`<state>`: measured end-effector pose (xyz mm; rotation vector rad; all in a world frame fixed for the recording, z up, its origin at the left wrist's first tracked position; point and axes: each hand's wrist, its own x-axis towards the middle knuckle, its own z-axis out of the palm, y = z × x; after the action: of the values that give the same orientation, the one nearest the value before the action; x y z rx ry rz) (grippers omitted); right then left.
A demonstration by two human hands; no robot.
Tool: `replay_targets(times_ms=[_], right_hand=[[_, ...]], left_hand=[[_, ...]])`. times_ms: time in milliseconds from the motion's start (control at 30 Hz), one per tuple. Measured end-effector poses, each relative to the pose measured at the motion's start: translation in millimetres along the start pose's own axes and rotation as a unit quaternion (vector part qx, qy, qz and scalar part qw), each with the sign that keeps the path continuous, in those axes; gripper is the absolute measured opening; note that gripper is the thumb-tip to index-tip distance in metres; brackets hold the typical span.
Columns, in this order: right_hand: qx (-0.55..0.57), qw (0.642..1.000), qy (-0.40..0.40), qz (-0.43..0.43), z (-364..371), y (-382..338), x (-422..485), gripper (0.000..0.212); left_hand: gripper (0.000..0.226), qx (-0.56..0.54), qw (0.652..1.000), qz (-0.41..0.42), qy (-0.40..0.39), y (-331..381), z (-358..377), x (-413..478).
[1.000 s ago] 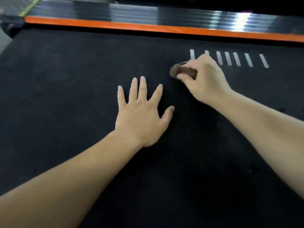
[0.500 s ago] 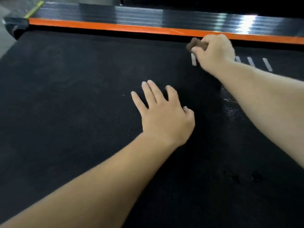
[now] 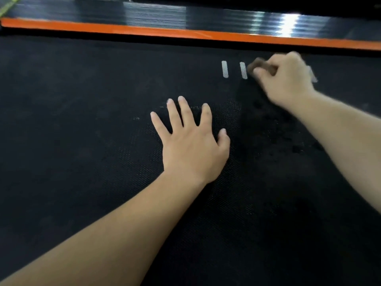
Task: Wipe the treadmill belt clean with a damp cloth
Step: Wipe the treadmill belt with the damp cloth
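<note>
The black textured treadmill belt (image 3: 82, 120) fills nearly the whole head view. My right hand (image 3: 286, 79) grips a small brown wadded cloth (image 3: 259, 68) against the belt at the upper right, just right of two white dash marks (image 3: 234, 70). The hand is blurred and covers most of the cloth. My left hand (image 3: 191, 141) rests flat on the belt at the centre, fingers spread and straight. Dark wet spots (image 3: 296, 149) dot the belt below my right forearm.
An orange strip (image 3: 185, 34) runs along the belt's far edge, with a glossy black side rail (image 3: 165, 15) behind it. A yellow-green strip (image 3: 8, 5) shows at the top left corner.
My right hand swept the cloth up towards the orange strip, then back down and to the right along the white dashes. My left hand stayed flat on the belt.
</note>
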<state>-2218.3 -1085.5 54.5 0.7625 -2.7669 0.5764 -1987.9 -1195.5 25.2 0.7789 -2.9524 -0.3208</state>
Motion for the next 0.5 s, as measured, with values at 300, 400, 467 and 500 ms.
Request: replay_targets(times_ms=[300, 400, 467, 500], right_hand=[[0.020, 0.985, -0.050, -0.164, -29, 18, -74, 0.032], [0.007, 0.996, -0.010, -0.089, -22, 9, -82, 0.028], [0.048, 0.987, -0.047, -0.145, -24, -8, -125, 0.029], [0.087, 0.975, -0.085, -0.185, -31, -17, -150, 0.030]], left_hand=[[0.069, 0.013, 1.000, 0.000, 0.011, -2, 2, -1], [0.068, 0.019, 1.000, -0.002, 0.005, -1, 3, -1], [0.067, 0.017, 1.000, -0.001, 0.007, -1, 3, -1], [0.067, 0.015, 1.000, -0.001, 0.006, -1, 3, -1]])
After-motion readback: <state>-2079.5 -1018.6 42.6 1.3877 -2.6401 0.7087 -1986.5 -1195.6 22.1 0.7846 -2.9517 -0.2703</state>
